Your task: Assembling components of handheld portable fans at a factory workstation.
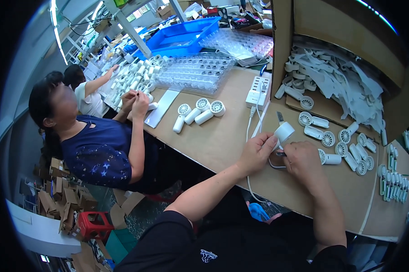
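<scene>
Your left hand (pixel 256 152) grasps a white fan (pixel 284 133), fingers wrapped around its lower body, the round head pointing up and away from you above the knuckles. Your right hand (pixel 302 158) sits just beside that grip, fingers curled and touching the fan's base; whether it pinches anything of its own cannot be told. A white cable (pixel 249 136) runs from the grip up to a white charger block (pixel 258 92) beyond your left hand, with another loop trailing off the table (pixel 222 136) edge below your wrists.

Right of the grip, loose fan parts (pixel 345 145) lie scattered on the cardboard surface, and farther right a row of small green-and-white pieces (pixel 392 185). Beyond the grip stands an open carton (pixel 340 27) holding white straps (pixel 336 77). Left of the grip, three finished fans (pixel 200 113) lie together, well apart from your hands. Farther left, a co-worker (pixel 100 145) in a dark blue top holds both hands together near clear trays (pixel 195 72).
</scene>
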The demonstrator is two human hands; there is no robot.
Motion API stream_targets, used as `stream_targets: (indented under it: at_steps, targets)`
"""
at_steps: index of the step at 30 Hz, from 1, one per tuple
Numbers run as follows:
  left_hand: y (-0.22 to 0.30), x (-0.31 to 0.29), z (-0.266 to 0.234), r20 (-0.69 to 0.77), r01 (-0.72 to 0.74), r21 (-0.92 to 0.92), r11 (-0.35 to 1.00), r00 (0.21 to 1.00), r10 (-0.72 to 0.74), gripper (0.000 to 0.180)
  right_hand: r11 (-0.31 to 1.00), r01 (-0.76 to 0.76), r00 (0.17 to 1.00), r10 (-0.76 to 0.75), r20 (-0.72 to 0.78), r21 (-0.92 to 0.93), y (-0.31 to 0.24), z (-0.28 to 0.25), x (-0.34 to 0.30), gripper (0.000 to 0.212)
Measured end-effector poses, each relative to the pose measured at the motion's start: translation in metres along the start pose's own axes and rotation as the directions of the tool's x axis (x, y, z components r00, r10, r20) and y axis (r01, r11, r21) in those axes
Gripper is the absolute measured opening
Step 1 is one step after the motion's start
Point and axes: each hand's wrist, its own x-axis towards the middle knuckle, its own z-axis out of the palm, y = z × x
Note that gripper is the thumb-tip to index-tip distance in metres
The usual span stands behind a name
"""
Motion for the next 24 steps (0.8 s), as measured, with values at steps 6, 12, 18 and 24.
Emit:
stream_targets:
  at_steps: [6,12,18,24]
  targets:
    - [-0.006,0.006,0.000,0.010,0.047,-0.019,0.999,0.999,-0.047,0.031,1.000,-0.025,1.000,0.025,-0.004,0.002,0.003,0.002,0.001,0.014]
    - [-0.003,0.009,0.000,0.032,0.102,-0.094,0.990,0.995,-0.099,0.033,0.999,-0.038,0.999,0.038,0.008,0.025,0.004,0.002,0.003,0.015]
    - [0.004,0.007,-0.001,0.047,0.145,-0.096,0.985,0.989,-0.141,0.035,0.999,-0.028,0.999,0.028,0.015,0.016,0.006,0.003,0.002,0.016]
    - [-0.005,0.011,0.001,0.028,0.165,-0.160,0.973,0.986,-0.163,0.033,0.999,-0.036,0.999,0.036,0.011,-0.022,0.005,0.004,0.000,0.018]
